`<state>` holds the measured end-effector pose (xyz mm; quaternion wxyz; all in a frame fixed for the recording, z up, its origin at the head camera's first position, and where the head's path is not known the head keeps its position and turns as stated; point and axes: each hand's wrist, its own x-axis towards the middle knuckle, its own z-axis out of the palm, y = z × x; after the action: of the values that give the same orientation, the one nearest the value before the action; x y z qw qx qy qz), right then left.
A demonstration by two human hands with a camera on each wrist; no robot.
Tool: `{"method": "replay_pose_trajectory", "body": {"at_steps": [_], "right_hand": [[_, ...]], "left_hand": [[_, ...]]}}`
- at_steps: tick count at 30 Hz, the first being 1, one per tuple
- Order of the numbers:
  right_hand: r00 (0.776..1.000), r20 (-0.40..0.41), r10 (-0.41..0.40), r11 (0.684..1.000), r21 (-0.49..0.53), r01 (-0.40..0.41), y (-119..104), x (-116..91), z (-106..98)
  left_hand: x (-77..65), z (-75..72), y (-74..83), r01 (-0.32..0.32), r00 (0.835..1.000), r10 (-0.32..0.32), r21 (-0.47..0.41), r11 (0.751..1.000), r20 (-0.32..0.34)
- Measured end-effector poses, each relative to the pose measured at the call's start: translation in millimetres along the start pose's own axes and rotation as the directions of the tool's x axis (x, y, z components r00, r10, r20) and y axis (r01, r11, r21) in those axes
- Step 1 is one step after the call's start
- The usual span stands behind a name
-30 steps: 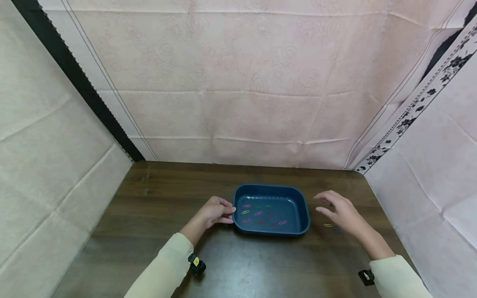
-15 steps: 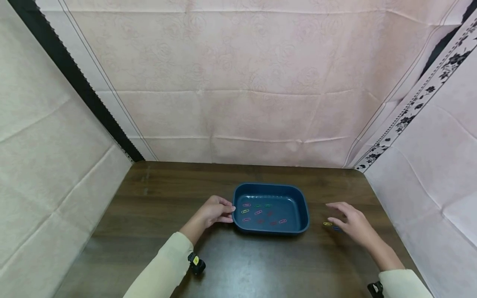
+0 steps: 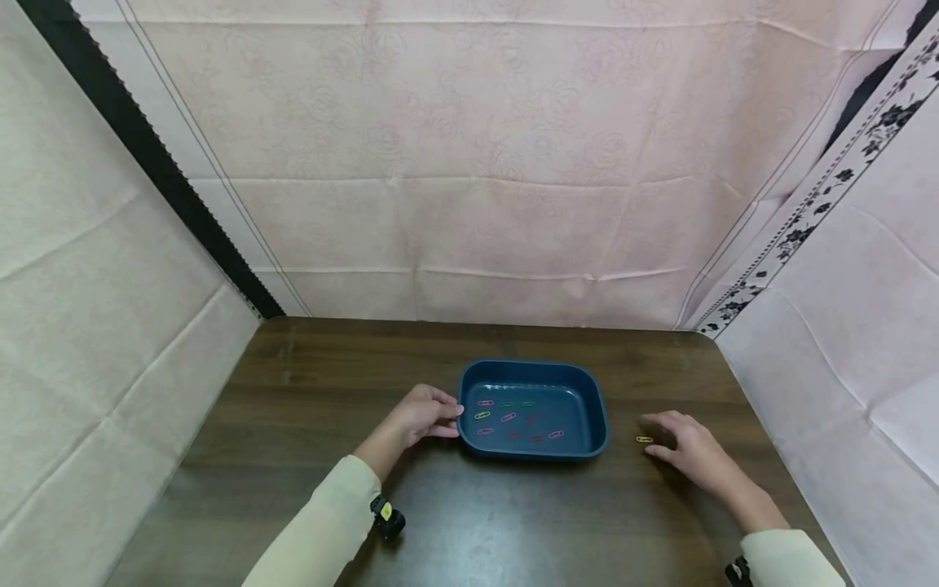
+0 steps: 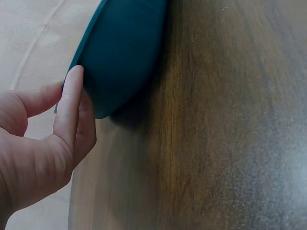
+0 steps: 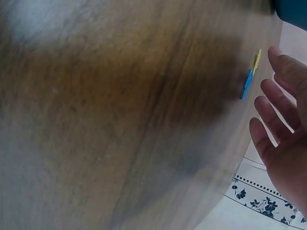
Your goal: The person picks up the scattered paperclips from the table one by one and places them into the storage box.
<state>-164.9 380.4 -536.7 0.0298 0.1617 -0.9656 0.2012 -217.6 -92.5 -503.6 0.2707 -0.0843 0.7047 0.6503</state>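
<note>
A blue rectangular tray (image 3: 534, 456) stands on the wooden table with several coloured paper clips (image 3: 508, 417) lying in it. My left hand (image 3: 423, 418) pinches the tray's left rim; the left wrist view shows the thumb and fingers (image 4: 70, 103) on either side of that edge. Right of the tray lie a yellow paper clip (image 3: 643, 439) and a blue paper clip (image 5: 247, 85), end to end on the table. My right hand (image 3: 684, 444) is close over them, holding nothing, thumb and fingers apart. In the head view it hides the blue clip.
The brown wooden table (image 3: 308, 473) reaches back to a pale cloth wall (image 3: 469, 244). More cloth hangs on the left (image 3: 110, 342) and right (image 3: 844, 350) sides. Dark camera bands (image 3: 387, 518) sit at both wrists.
My right hand has moved right and then down over the two loose paper clips, covering the blue one in the head view. The left hand stays on the tray's rim.
</note>
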Motion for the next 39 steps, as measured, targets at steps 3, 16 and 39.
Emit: {"method": "replay_pose_trajectory", "body": {"at_steps": [3,16,39], "right_hand": [[1.0,0.013,-0.005,1.0,-0.021,0.005,1.7,0.9,3.1],[0.997,-0.043,-0.057,0.995,-0.085,0.054,0.3,7.5,10.6],[0.999,0.005,-0.038,0.995,-0.093,0.039,-0.6,18.9,8.9]], "left_hand": [[0.4,-0.2,0.3,0.002,1.0,-0.002,0.002,1.0,-0.002],[1.4,-1.2,-1.1,0.012,1.0,-0.012,0.005,1.0,0.002],[1.0,-1.3,-1.3,0.005,1.0,-0.005,0.014,1.0,-0.004]]}}
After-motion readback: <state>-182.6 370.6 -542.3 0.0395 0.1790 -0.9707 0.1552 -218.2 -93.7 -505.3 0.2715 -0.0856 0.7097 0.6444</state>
